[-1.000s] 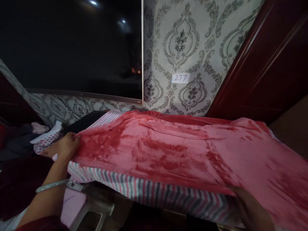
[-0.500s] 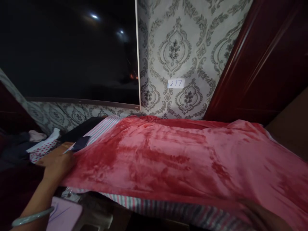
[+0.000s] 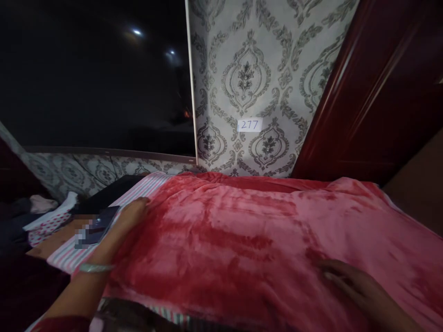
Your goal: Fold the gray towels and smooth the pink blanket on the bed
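A plush red and pink blanket (image 3: 221, 230) is spread across the surface in front of me, its pile showing darker and lighter patches. Its underside has pink, white and grey stripes, and a striped strip (image 3: 148, 184) shows along the left side. My left hand (image 3: 133, 214), a bangle on its wrist, rests on the blanket's left part, fingers stretched over the pile and somewhat blurred. Lying flat on the lower right part is my right hand (image 3: 346, 279), fingers extended. Beside my left forearm, a dark phone (image 3: 104, 223) lies on the striped fabric.
A large dark TV screen (image 3: 97, 83) stands behind at the left. Patterned wallpaper carries a paper label reading 277 (image 3: 249, 124). A dark red wooden panel (image 3: 374, 92) leans in at the right. Polka-dot cloth (image 3: 48, 226) lies at the far left.
My left hand has moved from the blanket's lower left edge up and right onto its top. My right hand has come up from the front edge onto the pile. The front edge hangs lower.
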{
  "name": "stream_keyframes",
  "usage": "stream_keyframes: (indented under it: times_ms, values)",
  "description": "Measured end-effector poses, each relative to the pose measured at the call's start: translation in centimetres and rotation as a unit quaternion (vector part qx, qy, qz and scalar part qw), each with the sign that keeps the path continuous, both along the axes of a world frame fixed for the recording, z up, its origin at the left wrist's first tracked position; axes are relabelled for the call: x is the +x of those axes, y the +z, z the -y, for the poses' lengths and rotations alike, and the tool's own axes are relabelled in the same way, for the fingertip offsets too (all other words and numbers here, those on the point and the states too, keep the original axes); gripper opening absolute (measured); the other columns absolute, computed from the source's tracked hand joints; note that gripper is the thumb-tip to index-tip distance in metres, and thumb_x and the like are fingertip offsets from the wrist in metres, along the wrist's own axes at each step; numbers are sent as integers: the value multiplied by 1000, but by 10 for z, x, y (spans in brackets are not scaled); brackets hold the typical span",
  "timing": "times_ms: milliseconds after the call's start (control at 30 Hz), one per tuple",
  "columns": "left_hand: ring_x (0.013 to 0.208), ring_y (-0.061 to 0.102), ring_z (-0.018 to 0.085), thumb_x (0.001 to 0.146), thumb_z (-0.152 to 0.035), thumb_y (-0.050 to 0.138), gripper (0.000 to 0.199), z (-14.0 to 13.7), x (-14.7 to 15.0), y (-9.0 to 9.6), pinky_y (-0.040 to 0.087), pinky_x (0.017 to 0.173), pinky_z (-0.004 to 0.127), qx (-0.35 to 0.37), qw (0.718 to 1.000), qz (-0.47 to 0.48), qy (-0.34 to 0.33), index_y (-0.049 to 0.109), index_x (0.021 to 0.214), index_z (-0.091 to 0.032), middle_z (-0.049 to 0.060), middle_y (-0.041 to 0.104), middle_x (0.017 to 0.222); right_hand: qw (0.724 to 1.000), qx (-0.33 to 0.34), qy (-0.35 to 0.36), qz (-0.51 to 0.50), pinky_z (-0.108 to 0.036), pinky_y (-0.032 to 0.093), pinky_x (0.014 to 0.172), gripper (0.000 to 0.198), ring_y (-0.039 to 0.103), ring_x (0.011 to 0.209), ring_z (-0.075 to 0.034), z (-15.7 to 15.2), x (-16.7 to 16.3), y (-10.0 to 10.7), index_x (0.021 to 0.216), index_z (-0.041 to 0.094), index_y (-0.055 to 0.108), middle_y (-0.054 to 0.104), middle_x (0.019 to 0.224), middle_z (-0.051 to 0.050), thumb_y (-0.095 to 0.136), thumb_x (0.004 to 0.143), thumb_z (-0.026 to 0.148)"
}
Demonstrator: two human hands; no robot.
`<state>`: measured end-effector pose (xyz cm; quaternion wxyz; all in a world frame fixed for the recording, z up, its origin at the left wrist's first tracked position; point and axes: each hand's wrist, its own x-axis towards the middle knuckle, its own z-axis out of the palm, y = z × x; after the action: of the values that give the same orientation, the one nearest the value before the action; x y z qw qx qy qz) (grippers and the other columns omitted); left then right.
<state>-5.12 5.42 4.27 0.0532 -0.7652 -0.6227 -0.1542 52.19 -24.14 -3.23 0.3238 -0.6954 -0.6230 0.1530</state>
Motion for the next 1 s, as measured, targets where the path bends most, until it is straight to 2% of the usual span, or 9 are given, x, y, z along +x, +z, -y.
stream_keyframes:
  times_ms: [100, 200, 300, 433, 533, 667, 867, 933, 1000]
  values:
    - [108, 68, 27, 86, -26, 41, 39, -38, 57, 1, 50, 96, 35, -19, 998, 19, -62, 71, 109, -15, 13, 73, 117, 1000, 18, 11, 0, -38, 63, 81, 45, 75, 91, -29, -44, 0, 13, 97, 25, 78, 78, 102, -10, 54, 83, 61]
    - [116, 65, 27, 86, -18, 42, 44, -74, 107, -3, 47, 102, 38, -13, 993, 44, -109, 67, 121, -13, 14, 68, 128, 998, 57, 7, 24, -38, 62, 80, 42, 74, 90, -27, -91, 12, 15, 101, 25, 76, 77, 105, -10, 51, 85, 54]
    - [127, 58, 25, 87, -15, 42, 48, -109, 145, -11, 42, 110, 37, -6, 990, 49, -132, 63, 131, -16, 10, 63, 139, 992, 112, -18, 49, -42, 60, 85, 42, 72, 96, -28, -142, 34, 8, 106, 24, 73, 75, 109, -10, 48, 86, 50]
    - [132, 54, 25, 89, -17, 45, 46, -150, 180, -25, 39, 112, 38, -12, 989, 39, -144, 64, 132, -17, 10, 62, 140, 984, 158, -56, 61, -45, 57, 90, 42, 70, 102, -29, -210, 64, -10, 112, 23, 71, 74, 114, -11, 46, 86, 45]
    - [131, 53, 30, 88, -21, 50, 44, -169, 192, -38, 39, 111, 45, -16, 990, 21, -137, 65, 130, -18, 13, 60, 142, 979, 165, -88, 76, -46, 55, 93, 44, 69, 105, -29, -246, 76, -27, 118, 20, 69, 73, 115, -13, 45, 86, 40]
    - [124, 53, 35, 91, -26, 48, 36, -171, 191, -52, 40, 103, 53, -9, 991, -5, -132, 72, 116, -17, 16, 67, 129, 977, 141, -96, 124, -47, 51, 97, 43, 67, 106, -29, -261, 77, -48, 115, 16, 70, 73, 111, -15, 41, 92, 37]
    - [107, 57, 30, 92, -37, 43, 34, -161, 178, -56, 44, 92, 44, 74, 986, 36, -142, 70, 99, -16, 15, 70, 115, 968, 153, -62, 189, -46, 52, 92, 33, 67, 94, -28, -254, 79, -57, 93, 20, 73, 74, 96, -12, 42, 92, 31]
    - [98, 58, 27, 89, -38, 43, 31, -160, 174, -52, 45, 89, 40, 69, 985, 50, -152, 68, 90, -18, 13, 71, 101, 968, 146, -59, 197, -46, 51, 92, 33, 66, 95, -28, -253, 79, -55, 98, 19, 72, 74, 100, -13, 42, 92, 30]
    - [83, 59, 24, 85, -37, 44, 27, -161, 170, -46, 47, 82, 36, 22, 985, 71, -155, 63, 76, -20, 7, 67, 78, 967, 143, -54, 203, -47, 50, 95, 36, 65, 102, -29, -254, 78, -53, 109, 18, 71, 73, 110, -14, 40, 93, 30]
